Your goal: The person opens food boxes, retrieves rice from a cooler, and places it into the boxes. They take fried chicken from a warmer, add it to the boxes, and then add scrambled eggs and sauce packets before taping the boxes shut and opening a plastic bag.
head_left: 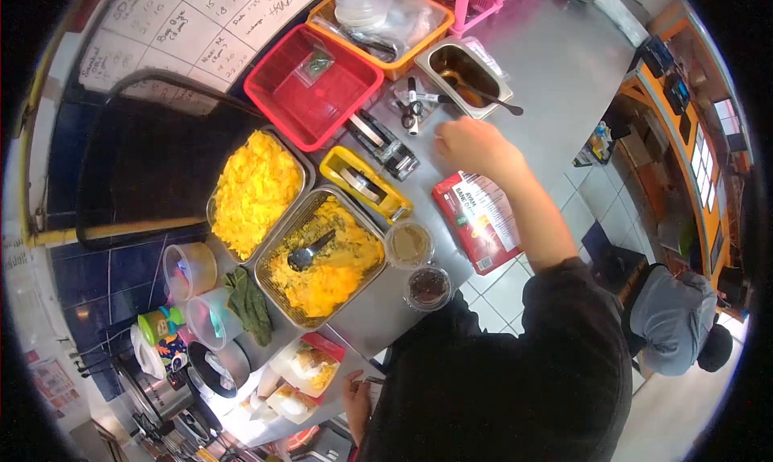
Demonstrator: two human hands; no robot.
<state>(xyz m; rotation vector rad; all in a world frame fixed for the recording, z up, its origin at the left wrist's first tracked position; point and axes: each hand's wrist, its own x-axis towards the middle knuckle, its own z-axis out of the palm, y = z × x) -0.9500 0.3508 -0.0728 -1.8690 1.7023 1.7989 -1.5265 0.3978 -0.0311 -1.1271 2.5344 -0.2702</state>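
Note:
My right hand (471,146) reaches across the steel counter (547,68), fingers bent down onto it. It is beside the markers and scissors (412,106) and just below a small steel pan with a spoon (469,74). Nothing shows in this hand. A red food packet (477,219) lies under my forearm. My left hand (355,399) rests at the counter's near edge, fingers apart. It is next to a clear box of food (304,367).
Two steel trays of yellow food (254,192) (326,261) sit left of centre, one holding a spoon. Around them are a red basket (314,88), an orange tray of lids (382,19), a yellow box (362,184) and two round tubs (409,245) (428,287). Another person (676,321) crouches at right.

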